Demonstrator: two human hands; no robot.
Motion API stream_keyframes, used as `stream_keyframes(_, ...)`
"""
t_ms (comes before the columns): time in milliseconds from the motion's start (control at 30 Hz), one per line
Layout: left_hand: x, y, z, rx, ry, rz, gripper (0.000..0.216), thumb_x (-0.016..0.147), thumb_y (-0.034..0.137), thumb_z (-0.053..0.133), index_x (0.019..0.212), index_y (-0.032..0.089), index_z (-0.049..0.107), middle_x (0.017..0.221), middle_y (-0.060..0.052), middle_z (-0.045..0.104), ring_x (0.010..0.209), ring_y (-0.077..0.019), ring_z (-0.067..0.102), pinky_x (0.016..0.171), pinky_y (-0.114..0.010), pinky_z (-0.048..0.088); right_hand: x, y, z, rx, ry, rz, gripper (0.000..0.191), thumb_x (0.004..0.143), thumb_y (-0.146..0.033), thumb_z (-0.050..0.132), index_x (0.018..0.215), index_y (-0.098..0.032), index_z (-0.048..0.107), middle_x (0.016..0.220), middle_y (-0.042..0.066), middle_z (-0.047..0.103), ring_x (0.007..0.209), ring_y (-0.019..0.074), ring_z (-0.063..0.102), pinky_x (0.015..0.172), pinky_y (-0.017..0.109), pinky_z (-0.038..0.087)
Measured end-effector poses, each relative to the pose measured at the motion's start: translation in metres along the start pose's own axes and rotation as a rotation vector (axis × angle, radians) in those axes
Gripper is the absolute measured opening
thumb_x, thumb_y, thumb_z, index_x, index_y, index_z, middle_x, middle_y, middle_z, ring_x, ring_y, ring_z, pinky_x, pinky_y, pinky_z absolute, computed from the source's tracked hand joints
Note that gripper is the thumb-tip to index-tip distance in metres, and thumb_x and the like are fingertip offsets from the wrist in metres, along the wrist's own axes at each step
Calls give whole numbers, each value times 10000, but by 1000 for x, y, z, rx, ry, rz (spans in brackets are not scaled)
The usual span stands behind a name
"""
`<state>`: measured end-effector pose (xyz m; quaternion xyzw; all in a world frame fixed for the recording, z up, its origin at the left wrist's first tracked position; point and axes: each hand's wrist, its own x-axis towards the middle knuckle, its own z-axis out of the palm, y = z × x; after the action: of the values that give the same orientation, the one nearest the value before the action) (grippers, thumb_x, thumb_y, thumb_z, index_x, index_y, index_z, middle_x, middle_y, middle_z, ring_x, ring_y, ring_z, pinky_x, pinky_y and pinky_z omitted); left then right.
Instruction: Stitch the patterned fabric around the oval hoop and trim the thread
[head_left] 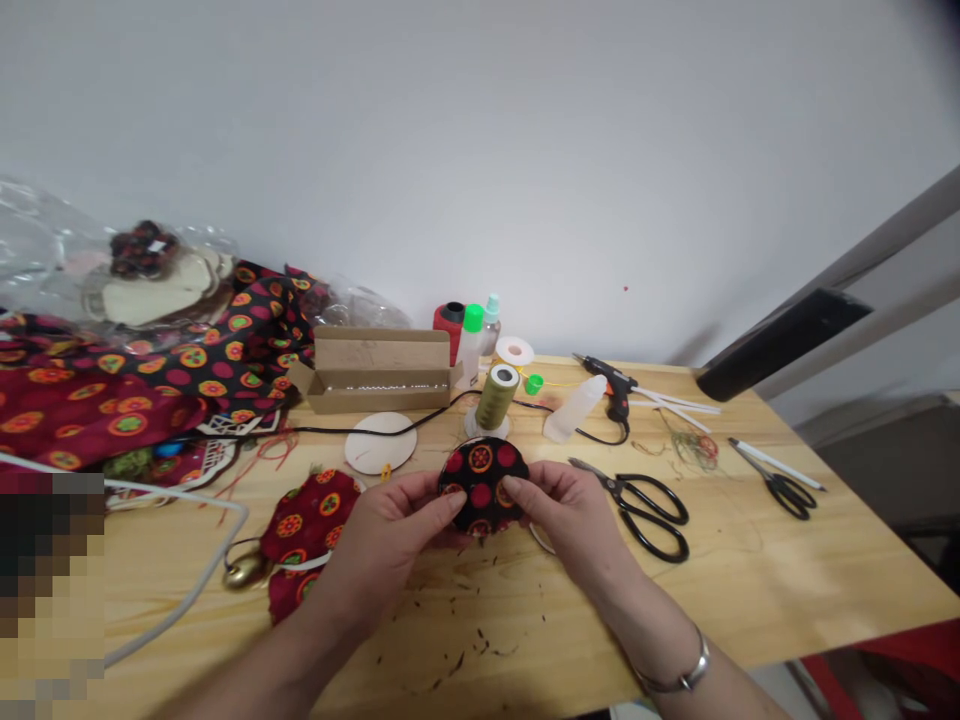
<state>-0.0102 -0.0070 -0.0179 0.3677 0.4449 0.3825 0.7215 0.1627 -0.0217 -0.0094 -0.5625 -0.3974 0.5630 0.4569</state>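
Between my two hands is a round, fabric-covered disc (482,490), black with red dots and orange flower patterns. My left hand (401,530) pinches its left edge, the thumb lying on the printed face. On the opposite edge, my right hand (566,510) grips it with the thumb on top; the fingers behind are partly hidden. Just beyond the disc stands an olive thread spool (496,400). Left of my left hand lie red patterned fabric pieces (311,515). Black-handled scissors (651,510) rest on the table right of my right hand.
Behind are an open cardboard box (382,390), a white disc (380,443), a green-capped bottle (470,345), a clear plastic bottle (574,410) and a glue gun (611,380). Smaller scissors (780,485) lie at right. Patterned cloth (150,370) is heaped at left. Dark scraps dot the wooden table (720,620).
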Motion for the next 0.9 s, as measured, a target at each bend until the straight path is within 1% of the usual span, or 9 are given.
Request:
stream_keyframes(200, 0, 2, 1, -29, 48, 6, 266, 681, 265, 725, 941, 207, 733, 865, -42, 745, 711, -162, 654, 585, -226, 544, -2, 6, -4, 41, -51, -60, 455, 775, -559, 539, 613, -141, 618, 502, 6, 574, 472, 90, 447, 469, 219, 298)
stream_keyframes(300, 0, 2, 1, -42, 56, 7, 240, 683, 258, 725, 916, 206, 738, 856, -36, 745, 713, -157, 652, 586, -221, 545, -2, 8, -1, 72, -113, -5, 344, 693, -489, 670, 667, -147, 639, 551, -3, 595, 486, 84, 447, 483, 211, 320)
stream_keyframes(400, -1, 2, 2, -48, 45, 4, 217, 680, 249, 728, 892, 206, 741, 852, -28, 746, 699, -151, 651, 585, -223, 548, -2, 8, 4, 81, -114, 25, 312, 625, -441, 736, 639, -149, 627, 571, -14, 592, 482, 75, 433, 488, 206, 342)
stream_keyframes(533, -1, 3, 1, -50, 63, -10, 258, 666, 262, 740, 917, 207, 737, 850, -32, 750, 713, -158, 663, 585, -209, 546, -7, 2, -1, -12, -127, -63, 347, 734, -484, 628, 706, -138, 645, 595, 5, 601, 518, 89, 468, 510, 210, 367)
stream_keyframes(600, 0, 2, 0, -58, 91, -22, 272, 654, 264, 750, 921, 211, 736, 855, -30, 752, 729, -160, 670, 586, -196, 543, -9, -5, -14, -99, -20, -166, 349, 770, -485, 587, 785, -142, 652, 635, 14, 610, 565, 105, 500, 538, 216, 385)
stream_keyframes(700, 2, 0, -3, -67, 115, -36, 245, 648, 269, 755, 885, 209, 738, 864, -26, 752, 735, -167, 676, 589, -204, 548, -5, -20, -48, -252, 329, -338, 387, 805, -475, 532, 610, -146, 596, 567, 9, 564, 537, 103, 476, 537, 219, 381)
stream_keyframes(767, 3, 0, -4, -71, 105, -47, 233, 647, 275, 755, 868, 202, 740, 864, -30, 753, 729, -175, 677, 591, -220, 553, 5, -30, -77, -371, 511, -390, 388, 806, -470, 509, 600, -150, 584, 533, 1, 533, 515, 107, 459, 521, 225, 375)
stream_keyframes(833, 4, 0, -3, -71, 99, -56, 235, 647, 277, 753, 868, 198, 739, 864, -33, 753, 727, -183, 678, 591, -232, 553, 19, -37, -108, -582, 641, -340, 373, 806, -462, 469, 665, -144, 604, 575, 18, 558, 532, 121, 475, 514, 232, 375)
stream_keyframes(900, 3, 1, -2, -64, 105, -63, 236, 645, 275, 753, 867, 194, 739, 858, -34, 754, 726, -186, 677, 588, -235, 550, 37, -41, -133, -787, 659, -189, 345, 777, -439, 485, 732, -132, 636, 586, 30, 581, 503, 132, 479, 483, 241, 356)
